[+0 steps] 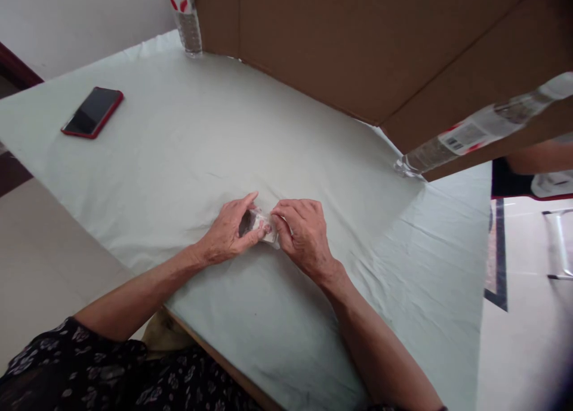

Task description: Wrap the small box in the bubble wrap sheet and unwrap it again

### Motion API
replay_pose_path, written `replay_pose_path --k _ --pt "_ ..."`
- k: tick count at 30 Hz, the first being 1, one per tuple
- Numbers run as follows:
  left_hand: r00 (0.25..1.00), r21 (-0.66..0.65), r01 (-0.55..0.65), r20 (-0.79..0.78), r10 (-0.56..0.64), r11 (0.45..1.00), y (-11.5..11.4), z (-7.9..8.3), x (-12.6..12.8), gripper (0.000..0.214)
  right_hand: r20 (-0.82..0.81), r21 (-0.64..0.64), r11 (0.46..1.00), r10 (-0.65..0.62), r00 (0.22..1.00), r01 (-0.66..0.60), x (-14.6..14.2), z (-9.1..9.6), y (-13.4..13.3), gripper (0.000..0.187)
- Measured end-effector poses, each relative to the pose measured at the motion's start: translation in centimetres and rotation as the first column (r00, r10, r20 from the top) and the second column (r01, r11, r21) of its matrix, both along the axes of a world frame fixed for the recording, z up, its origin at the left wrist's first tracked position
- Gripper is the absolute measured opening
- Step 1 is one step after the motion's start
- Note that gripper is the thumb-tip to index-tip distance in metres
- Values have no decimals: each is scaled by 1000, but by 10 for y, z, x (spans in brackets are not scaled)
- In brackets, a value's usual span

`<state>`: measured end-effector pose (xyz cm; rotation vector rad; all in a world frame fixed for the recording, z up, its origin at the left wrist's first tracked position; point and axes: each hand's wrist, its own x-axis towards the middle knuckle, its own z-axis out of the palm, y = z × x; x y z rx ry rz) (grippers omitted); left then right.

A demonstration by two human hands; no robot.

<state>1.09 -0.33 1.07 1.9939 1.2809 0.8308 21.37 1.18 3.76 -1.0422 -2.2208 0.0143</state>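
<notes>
My left hand (pixel 228 232) and my right hand (pixel 302 232) meet near the middle of a table covered with a pale green cloth (pixel 179 148). Both are closed around one small pack of cards (pixel 262 224), whitish with red and dark print, held just above the cloth. The left thumb and fingers pinch its left side. The right fingers curl over its right end and hide most of it.
A phone in a red case (pixel 92 112) lies at the far left. One plastic water bottle (pixel 185 17) stands at the back, another (pixel 474 133) at the right. A large brown cardboard sheet (pixel 380 46) rises behind them. Tiled floor lies to the right.
</notes>
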Motion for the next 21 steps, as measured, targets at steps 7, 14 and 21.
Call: replay_pose_path --k 7,14,21 --pt "998 -28 17 64 -15 999 -5 2 1 78 -50 -39 999 -6 999 4 1 2 -1 13" --pt "981 -10 88 173 -85 996 -7 -1 2 80 -125 -168 986 -42 991 20 4 13 -4 14" --pt "959 -152 169 254 -127 974 -8 -4 2 87 -203 -248 967 -111 973 59 8 18 -2 14"
